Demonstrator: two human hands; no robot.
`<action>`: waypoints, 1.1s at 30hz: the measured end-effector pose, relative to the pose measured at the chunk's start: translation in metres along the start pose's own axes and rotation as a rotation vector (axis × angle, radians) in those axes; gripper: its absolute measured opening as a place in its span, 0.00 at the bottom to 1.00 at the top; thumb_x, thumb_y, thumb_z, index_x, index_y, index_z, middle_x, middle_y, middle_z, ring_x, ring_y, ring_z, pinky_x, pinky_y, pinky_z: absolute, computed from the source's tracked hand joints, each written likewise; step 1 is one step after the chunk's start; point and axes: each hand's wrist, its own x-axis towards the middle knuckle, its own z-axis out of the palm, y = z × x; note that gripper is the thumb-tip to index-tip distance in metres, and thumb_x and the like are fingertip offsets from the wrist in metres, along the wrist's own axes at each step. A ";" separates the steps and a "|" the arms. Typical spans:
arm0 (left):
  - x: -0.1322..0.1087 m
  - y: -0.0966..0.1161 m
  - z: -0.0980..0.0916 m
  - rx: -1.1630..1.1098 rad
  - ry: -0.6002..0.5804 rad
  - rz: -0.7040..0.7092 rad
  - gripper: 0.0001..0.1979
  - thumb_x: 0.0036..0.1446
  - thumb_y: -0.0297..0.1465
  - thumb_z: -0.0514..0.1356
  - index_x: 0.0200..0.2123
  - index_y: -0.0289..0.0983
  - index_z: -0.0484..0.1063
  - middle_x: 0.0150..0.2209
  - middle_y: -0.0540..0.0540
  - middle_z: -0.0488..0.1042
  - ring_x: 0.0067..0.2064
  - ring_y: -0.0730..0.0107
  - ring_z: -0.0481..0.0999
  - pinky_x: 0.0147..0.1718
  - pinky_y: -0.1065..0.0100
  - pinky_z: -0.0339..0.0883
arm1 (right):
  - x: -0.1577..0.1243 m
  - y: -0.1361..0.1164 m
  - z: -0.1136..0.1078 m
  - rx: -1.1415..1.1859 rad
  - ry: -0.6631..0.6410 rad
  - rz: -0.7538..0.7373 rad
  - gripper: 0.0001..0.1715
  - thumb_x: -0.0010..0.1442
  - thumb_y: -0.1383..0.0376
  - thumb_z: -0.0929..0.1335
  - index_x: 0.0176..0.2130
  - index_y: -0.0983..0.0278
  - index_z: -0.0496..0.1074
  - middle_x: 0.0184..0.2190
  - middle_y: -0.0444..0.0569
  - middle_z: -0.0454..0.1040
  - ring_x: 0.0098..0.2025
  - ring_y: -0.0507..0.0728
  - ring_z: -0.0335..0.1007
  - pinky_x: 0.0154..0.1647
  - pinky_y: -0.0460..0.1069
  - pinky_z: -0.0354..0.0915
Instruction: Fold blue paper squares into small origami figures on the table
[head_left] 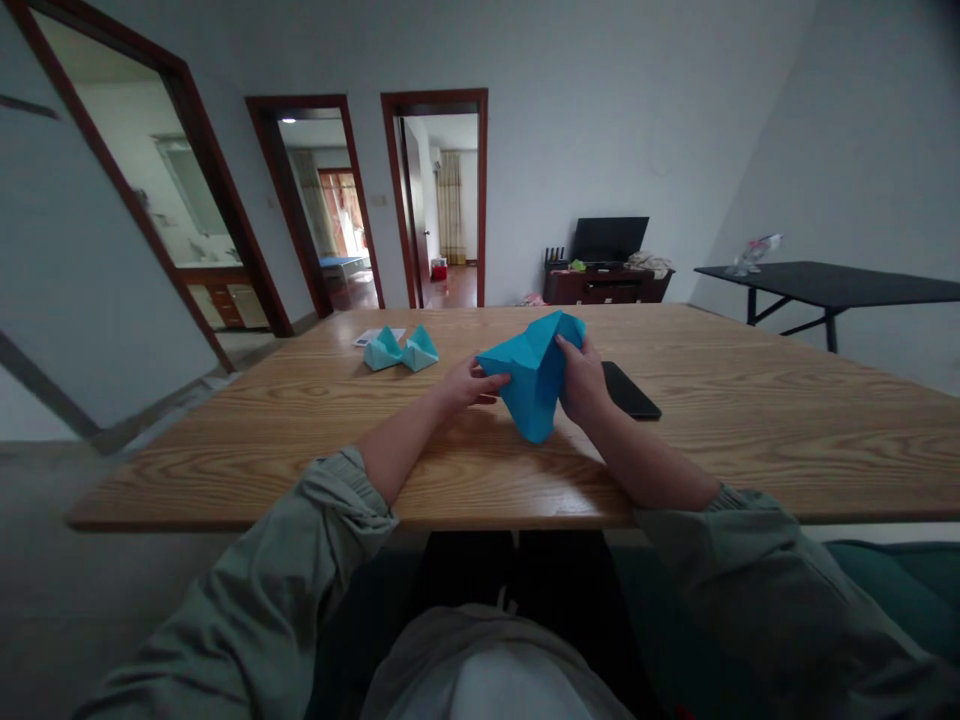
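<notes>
A folded sheet of blue origami paper [531, 372] is held up above the wooden table [337, 470], with creased flaps pointing to several sides. My left hand [474, 385] pinches its left corner between thumb and fingers. On the other side, my right hand [581, 378] grips the right part of the paper, the thumb near its upper edge. Some of the right fingers are hidden behind the paper. To the left on the table stand two light-turquoise folded paper pieces [401, 350], side by side.
A black flat tablet-like object [630, 391] lies right of my right hand. Behind the turquoise pieces is a white card or sheet [369, 338]. The table's front edge runs close to my body. Farther back are a black table [832, 285] and a television [610, 240] on a cabinet.
</notes>
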 end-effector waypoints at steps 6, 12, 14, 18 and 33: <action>0.005 0.005 -0.004 -0.029 0.164 0.125 0.30 0.41 0.40 0.70 0.46 0.39 0.65 0.42 0.43 0.74 0.38 0.62 0.76 0.35 0.60 0.71 | 0.002 -0.001 -0.004 -0.248 -0.033 -0.091 0.27 0.57 0.57 0.62 0.55 0.57 0.57 0.46 0.52 0.70 0.44 0.60 0.69 0.41 0.58 0.67; 0.007 0.006 -0.011 0.108 0.252 0.217 0.21 0.44 0.36 0.67 0.41 0.35 0.70 0.37 0.45 0.76 0.38 0.65 0.74 0.38 0.65 0.69 | -0.027 -0.025 0.002 -0.976 -0.521 -0.821 0.27 0.51 0.63 0.68 0.52 0.56 0.67 0.57 0.52 0.63 0.61 0.67 0.51 0.60 0.65 0.47; 0.007 0.007 -0.011 0.121 0.269 0.223 0.17 0.45 0.35 0.65 0.39 0.35 0.70 0.35 0.46 0.75 0.37 0.67 0.74 0.37 0.66 0.68 | -0.035 -0.027 0.008 -1.045 -0.648 -0.882 0.28 0.51 0.62 0.69 0.52 0.58 0.67 0.54 0.53 0.66 0.58 0.66 0.55 0.61 0.64 0.45; 0.006 0.007 -0.012 0.136 0.288 0.197 0.14 0.45 0.36 0.65 0.34 0.34 0.70 0.29 0.49 0.73 0.31 0.71 0.71 0.32 0.69 0.65 | -0.038 -0.023 0.012 -1.116 -0.669 -0.864 0.28 0.52 0.59 0.69 0.52 0.62 0.68 0.47 0.56 0.69 0.50 0.64 0.60 0.57 0.61 0.51; 0.008 0.013 -0.018 0.146 0.413 0.218 0.09 0.53 0.34 0.61 0.34 0.36 0.67 0.26 0.52 0.69 0.27 0.74 0.67 0.27 0.72 0.61 | -0.039 -0.026 0.009 -1.240 -0.835 -0.903 0.10 0.53 0.61 0.69 0.36 0.62 0.73 0.34 0.51 0.70 0.40 0.60 0.63 0.47 0.55 0.54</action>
